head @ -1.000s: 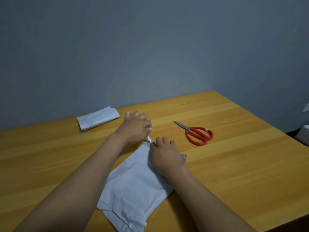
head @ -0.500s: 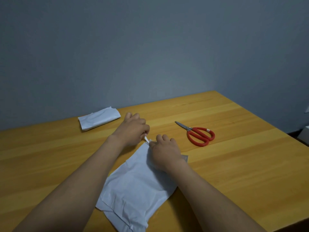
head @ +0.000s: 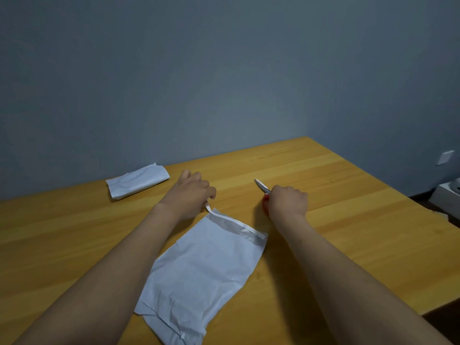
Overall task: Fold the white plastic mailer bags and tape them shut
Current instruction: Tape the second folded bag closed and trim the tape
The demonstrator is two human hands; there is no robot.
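Note:
A white plastic mailer bag [head: 201,267] lies flat on the wooden table [head: 348,220], its flap end pointing away from me. Along that far edge runs a grey adhesive strip [head: 239,226]. My left hand [head: 190,192] pinches the loose end of the thin white liner strip [head: 208,209] at the bag's far left corner. My right hand [head: 287,201] rests to the right of the bag, closed over the red-handled scissors [head: 262,189]; only the blades and a bit of red handle show. A second, folded white mailer bag [head: 138,180] lies at the back left.
The grey wall [head: 224,83] stands right behind the table's far edge. The table's right edge falls away near a white box [head: 448,197] on the floor. A wall socket [head: 445,156] sits at the right.
My right hand has left the bag and moved right onto the scissors. My left hand has lifted the liner strip's end slightly off the corner. The bag's flap edge is now uncovered.

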